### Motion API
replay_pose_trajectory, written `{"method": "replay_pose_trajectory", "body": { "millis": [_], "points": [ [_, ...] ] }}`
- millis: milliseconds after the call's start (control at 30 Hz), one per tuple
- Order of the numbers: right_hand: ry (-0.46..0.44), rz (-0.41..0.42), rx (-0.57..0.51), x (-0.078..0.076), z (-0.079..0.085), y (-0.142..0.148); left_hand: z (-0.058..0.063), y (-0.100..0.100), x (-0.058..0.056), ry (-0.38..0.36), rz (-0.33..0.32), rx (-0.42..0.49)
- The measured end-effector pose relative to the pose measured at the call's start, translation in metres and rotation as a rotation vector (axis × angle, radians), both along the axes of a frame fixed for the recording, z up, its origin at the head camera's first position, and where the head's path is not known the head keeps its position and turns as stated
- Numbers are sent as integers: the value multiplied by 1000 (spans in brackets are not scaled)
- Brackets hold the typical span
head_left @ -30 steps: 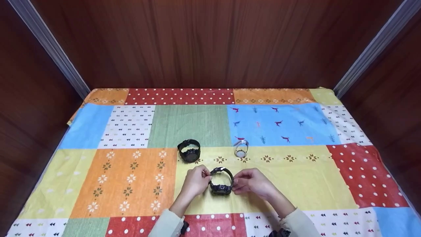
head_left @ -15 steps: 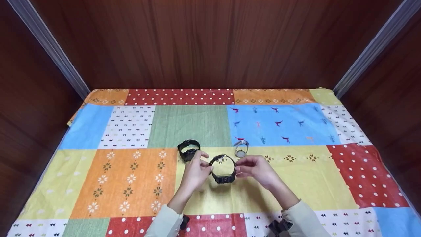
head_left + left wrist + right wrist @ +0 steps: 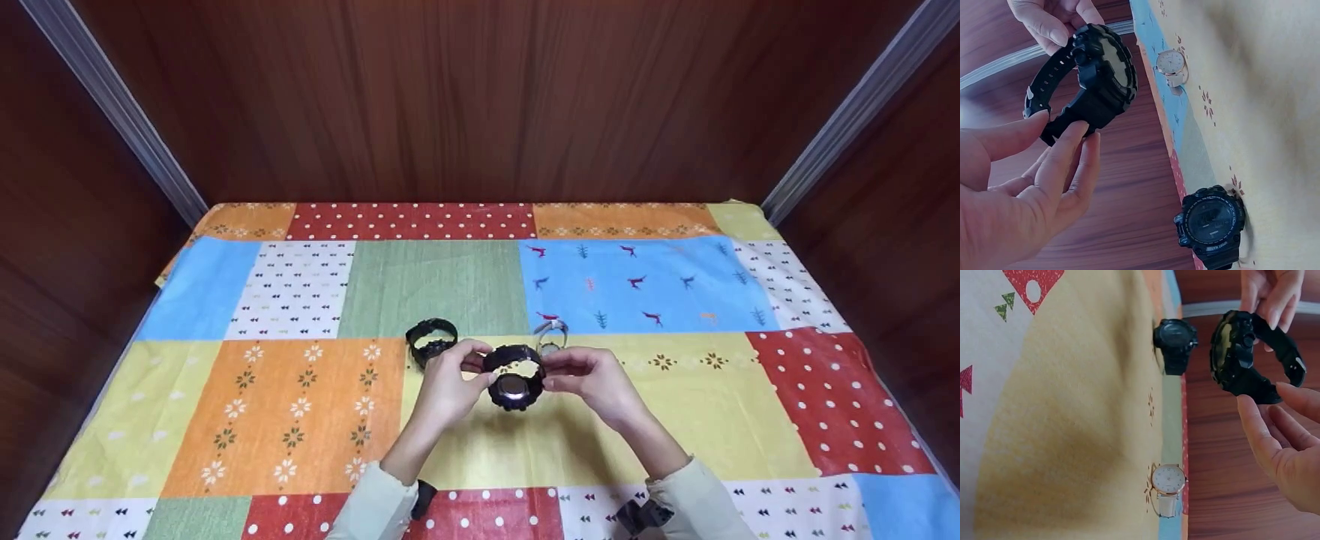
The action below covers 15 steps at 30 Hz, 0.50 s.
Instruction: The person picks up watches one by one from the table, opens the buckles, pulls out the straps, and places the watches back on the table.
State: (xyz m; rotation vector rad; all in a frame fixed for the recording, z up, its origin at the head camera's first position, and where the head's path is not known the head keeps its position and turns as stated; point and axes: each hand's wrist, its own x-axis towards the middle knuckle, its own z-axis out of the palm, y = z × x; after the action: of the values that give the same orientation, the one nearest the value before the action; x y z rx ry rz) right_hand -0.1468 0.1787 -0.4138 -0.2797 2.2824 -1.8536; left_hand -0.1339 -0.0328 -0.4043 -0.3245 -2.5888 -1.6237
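Note:
Between my two hands a black wristwatch (image 3: 514, 387) hangs above the cloth, its strap fastened in a loop and its round face tipped up toward the head camera. My left hand (image 3: 452, 386) pinches the strap on the left side between thumb and fingers. On the opposite side my right hand (image 3: 592, 381) pinches the strap the same way. Behind the left fingers a second black watch (image 3: 1210, 220) rests on the cloth, partly hidden in the head view. A small watch with a white dial (image 3: 1168, 479) and a pale strap stands behind the right fingers.
A patchwork cloth (image 3: 292, 420) with coloured squares covers the table. Dark wood panels (image 3: 480, 97) rise at the back and both sides, with metal strips (image 3: 112, 112) at the corners.
Both hands have lifted the black watch off the cloth and moved it away from me. Its face has tilted from facing forward to facing up toward the head camera.

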Motion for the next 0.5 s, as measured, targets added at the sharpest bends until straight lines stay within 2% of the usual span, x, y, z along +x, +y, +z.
{"method": "replay_pose_trajectory", "body": {
  "millis": [200, 500],
  "points": [
    [47, -20, 45, 1, 2, 0, 0, 2, 2, 5, -8, -16],
    [69, -3, 42, 2, 3, 0, 0, 3, 3, -4, -2, -11]
  ]
}}
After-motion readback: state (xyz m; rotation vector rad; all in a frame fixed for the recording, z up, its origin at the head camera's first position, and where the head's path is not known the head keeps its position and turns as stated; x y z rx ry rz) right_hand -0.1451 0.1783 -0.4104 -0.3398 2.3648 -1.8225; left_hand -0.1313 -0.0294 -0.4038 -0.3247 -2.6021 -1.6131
